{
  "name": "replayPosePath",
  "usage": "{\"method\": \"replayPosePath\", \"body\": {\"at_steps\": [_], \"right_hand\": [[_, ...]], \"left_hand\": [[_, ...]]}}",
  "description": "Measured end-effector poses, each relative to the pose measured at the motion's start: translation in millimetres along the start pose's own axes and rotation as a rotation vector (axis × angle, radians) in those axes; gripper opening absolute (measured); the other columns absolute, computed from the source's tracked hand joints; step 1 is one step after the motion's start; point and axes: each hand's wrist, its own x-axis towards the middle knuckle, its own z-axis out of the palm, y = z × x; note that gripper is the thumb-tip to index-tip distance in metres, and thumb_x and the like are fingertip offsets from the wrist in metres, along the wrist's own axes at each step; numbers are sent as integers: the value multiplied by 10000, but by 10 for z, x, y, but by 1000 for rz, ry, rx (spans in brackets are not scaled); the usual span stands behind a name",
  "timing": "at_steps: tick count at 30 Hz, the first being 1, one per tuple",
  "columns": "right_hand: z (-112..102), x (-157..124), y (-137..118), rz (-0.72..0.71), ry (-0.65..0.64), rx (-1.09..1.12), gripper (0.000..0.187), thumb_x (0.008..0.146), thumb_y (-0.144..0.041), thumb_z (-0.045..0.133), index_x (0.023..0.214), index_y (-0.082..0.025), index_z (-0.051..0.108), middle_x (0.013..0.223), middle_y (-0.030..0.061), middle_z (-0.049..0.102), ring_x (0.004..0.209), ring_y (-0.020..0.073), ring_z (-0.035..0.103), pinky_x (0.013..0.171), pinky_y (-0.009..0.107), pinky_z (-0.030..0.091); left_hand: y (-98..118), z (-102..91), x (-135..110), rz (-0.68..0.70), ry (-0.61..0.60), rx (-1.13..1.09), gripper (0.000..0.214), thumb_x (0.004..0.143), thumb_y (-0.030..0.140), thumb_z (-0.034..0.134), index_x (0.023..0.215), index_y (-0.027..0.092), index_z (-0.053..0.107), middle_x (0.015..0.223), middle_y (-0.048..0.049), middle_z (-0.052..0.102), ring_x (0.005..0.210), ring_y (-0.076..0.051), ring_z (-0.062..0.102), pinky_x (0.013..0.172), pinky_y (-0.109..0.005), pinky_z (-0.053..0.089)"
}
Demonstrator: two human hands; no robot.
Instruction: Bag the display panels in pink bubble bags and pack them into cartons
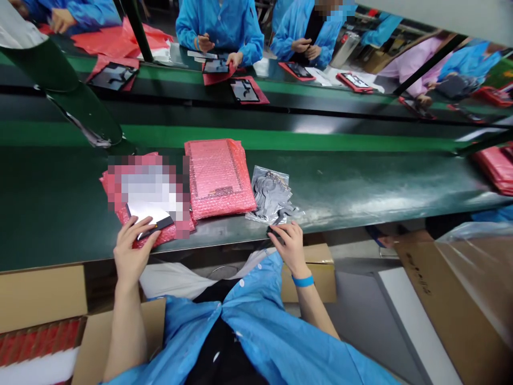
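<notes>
We are holding a tablet (150, 218) on a pink bubble bag (118, 200).
Our left hand (132, 248) is gripping it on the belt (360, 182); our right hand (287, 248) is pinching a black thing (274, 232) near a shiny bag (269, 195).

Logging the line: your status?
Left hand on black-edged panel atop pink bubble bag. Right hand on small black item beside clear bag of grey parts. Second pink bag between hands.
</notes>
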Motion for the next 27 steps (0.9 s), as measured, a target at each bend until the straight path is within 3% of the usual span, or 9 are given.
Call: {"method": "replayPosePath", "body": {"at_steps": [3,7,10,13,16,19,23,27], "right_hand": [[-43,85,5,59,85,72,254,1099,-397,638,1026,-254,835,948,80,818,915,248,752,1014,482,569],[-94,354,-166,391,482,365,306,1067,-484,665,1037,-200,775,780,43,767,675,200,710,721,363,586],[-91,685,-425,541,633,801,305,1017,-510,705,1038,-206,719,842,28,791,701,190,764,770,365,635],[-6,1038,-770,548,604,1126,284,958,-499,759,984,-224,696,917,27,810,838,193,817,889,381,665],[167,1314,-1196,551,351,1319,311,863,-411,885,1037,-253,682,916,-7,809,819,152,799,893,325,660],[420,1481,-1680,533,-84,1456,470,845,-424,922,1210,-301,652,1000,-6,824,795,148,778,879,337,667],[883,1622,-2255,497,-596,1507,484,804,-554,941,1068,-285,637,998,29,823,810,198,776,882,389,668],[1319,1811,-2529,329,-767,1325,497,755,-616,945,868,-249,630,838,11,747,770,174,680,808,334,608]], "left_hand": [[-24,7,-3,1,10,-5,196,991,415,792,1123,271,812,1270,-97,827,1470,-336,628,1315,-611,434],[-78,5,1,4,-2,-7,204,988,412,796,1130,265,809,1277,-95,826,1470,-336,625,1315,-626,425],[-101,-10,10,6,-24,-17,181,985,409,797,1098,268,812,1267,-81,831,1455,-334,630,1309,-639,427],[-105,-26,27,-8,-28,-44,156,983,395,799,1073,269,813,1274,-76,832,1456,-324,623,1300,-632,443],[-105,-42,44,-28,-37,-72,140,982,382,800,1063,268,802,1293,-79,826,1479,-321,604,1293,-622,455],[-114,-61,48,-47,-63,-107,148,979,355,800,1098,269,777,1321,-82,814,1510,-320,582,1293,-609,462],[-130,-73,33,-78,-73,-135,228,981,333,794,1194,270,745,1375,-87,791,1543,-316,558,1307,-596,454],[-135,-56,18,-78,-52,-137,236,990,320,775,1217,263,743,1384,-92,783,1543,-320,563,1303,-586,464]]}}
